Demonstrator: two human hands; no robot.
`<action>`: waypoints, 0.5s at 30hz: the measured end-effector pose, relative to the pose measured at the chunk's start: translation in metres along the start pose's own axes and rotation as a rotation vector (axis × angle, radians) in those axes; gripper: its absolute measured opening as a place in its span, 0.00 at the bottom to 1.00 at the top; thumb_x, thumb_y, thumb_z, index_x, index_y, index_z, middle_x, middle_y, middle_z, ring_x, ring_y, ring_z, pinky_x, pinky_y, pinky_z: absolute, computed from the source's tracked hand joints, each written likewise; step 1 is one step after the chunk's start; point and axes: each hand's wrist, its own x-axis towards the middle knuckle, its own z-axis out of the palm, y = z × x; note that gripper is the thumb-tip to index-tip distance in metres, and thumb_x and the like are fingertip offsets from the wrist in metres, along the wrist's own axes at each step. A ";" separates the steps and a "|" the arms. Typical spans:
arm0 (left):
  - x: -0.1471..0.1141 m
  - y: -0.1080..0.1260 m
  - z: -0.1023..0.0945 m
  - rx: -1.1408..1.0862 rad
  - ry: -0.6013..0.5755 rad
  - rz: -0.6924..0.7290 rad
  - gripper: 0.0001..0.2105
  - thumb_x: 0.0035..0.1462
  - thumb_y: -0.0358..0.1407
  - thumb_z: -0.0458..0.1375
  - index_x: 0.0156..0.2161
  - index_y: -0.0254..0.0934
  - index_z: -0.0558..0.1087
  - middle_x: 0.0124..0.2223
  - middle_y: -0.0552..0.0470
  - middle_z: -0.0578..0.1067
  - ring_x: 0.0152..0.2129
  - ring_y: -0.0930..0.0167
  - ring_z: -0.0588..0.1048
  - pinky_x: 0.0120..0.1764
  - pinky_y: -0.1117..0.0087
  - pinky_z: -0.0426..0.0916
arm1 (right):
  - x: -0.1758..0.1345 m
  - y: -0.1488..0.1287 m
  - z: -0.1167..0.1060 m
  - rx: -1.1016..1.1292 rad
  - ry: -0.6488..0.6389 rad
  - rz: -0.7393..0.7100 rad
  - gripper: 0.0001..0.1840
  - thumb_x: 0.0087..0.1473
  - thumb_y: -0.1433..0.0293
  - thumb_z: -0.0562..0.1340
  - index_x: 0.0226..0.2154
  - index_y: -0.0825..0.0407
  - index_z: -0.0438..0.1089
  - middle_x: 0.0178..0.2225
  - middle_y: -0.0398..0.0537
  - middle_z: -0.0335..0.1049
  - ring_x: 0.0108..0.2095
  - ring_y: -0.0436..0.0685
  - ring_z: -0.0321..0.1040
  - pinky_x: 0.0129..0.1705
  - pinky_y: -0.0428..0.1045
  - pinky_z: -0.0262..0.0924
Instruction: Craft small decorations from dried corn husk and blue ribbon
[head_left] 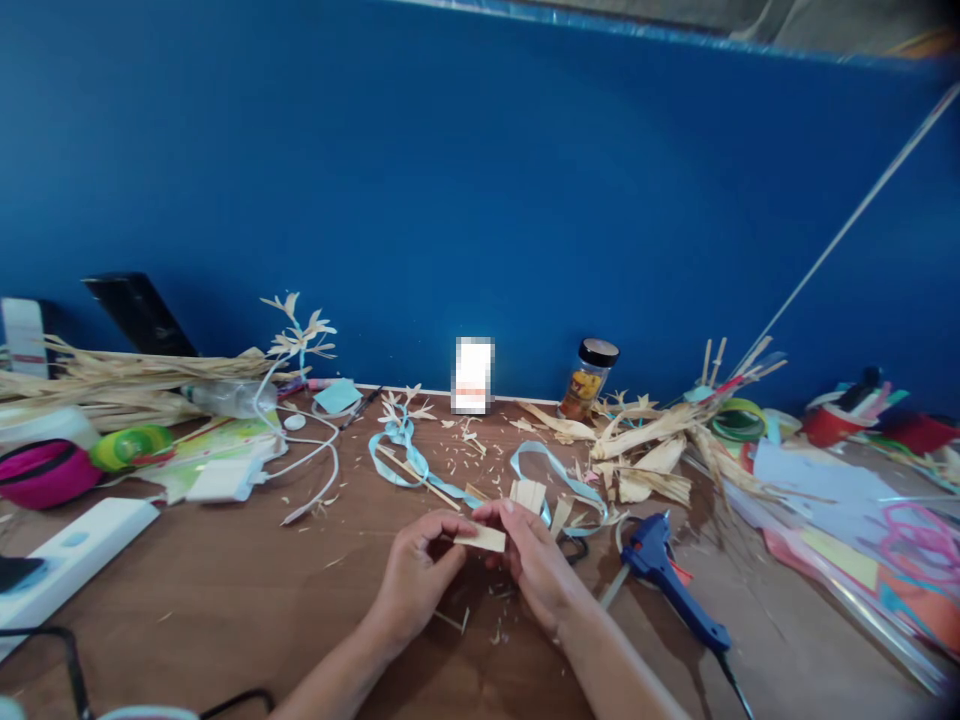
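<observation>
Between my two hands is a short, pale strip that looks like dried husk (481, 539), held level just above the table. The fingers of my left hand (421, 568) pinch its left end. At its other end my right hand (534, 562) closes on it with thumb and fingers. Behind my right hand lies another pale husk piece (528, 495). Light blue ribbon (551, 458) curls across the table beyond, and a husk flower (405, 412) with ribbon around its stem rests to the left of it.
A blue glue gun (671, 580) lies right of my right arm. Farther back are a dark-lidded jar (590, 380) and a pile of dried husks (652, 455). On the left sit a white power strip (97, 545), a white charger (223, 480) with cable and a pink pouch (49, 473).
</observation>
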 end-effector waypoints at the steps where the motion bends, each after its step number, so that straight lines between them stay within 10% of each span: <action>1: 0.000 0.000 0.000 0.018 0.006 0.021 0.08 0.44 0.25 0.55 0.28 0.37 0.74 0.31 0.51 0.76 0.30 0.69 0.74 0.35 0.72 0.66 | 0.000 0.000 0.000 -0.009 0.000 -0.003 0.16 0.52 0.56 0.55 0.34 0.50 0.70 0.29 0.44 0.69 0.26 0.50 0.63 0.27 0.44 0.56; 7: 0.001 -0.002 0.000 0.042 0.098 -0.043 0.05 0.47 0.35 0.58 0.29 0.37 0.74 0.29 0.51 0.76 0.27 0.70 0.73 0.32 0.72 0.66 | 0.007 -0.002 -0.005 0.082 0.256 -0.166 0.11 0.50 0.63 0.58 0.37 0.50 0.67 0.26 0.41 0.60 0.23 0.47 0.57 0.25 0.42 0.54; 15: 0.006 -0.001 0.001 -0.558 0.084 -0.445 0.12 0.45 0.40 0.61 0.32 0.35 0.67 0.29 0.54 0.73 0.22 0.78 0.69 0.26 0.78 0.65 | 0.008 -0.009 -0.007 -0.070 0.303 -0.216 0.11 0.49 0.67 0.57 0.38 0.51 0.64 0.26 0.40 0.57 0.18 0.44 0.50 0.17 0.41 0.46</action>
